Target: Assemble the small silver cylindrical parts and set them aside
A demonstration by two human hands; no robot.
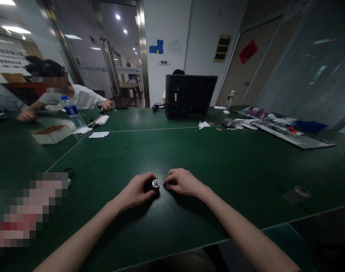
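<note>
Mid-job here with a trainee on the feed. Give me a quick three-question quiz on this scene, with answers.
1. Multiple choice: which hand holds the part with a round silvery face?
A) right
B) left
C) neither
2. True or false: the two hands are touching each other.
3. Fill in: the bottle near the open box has a ____ cap.

Key:
1. B, the left hand.
2. False; a gap separates it from the right hand.
3. Blue.
</note>
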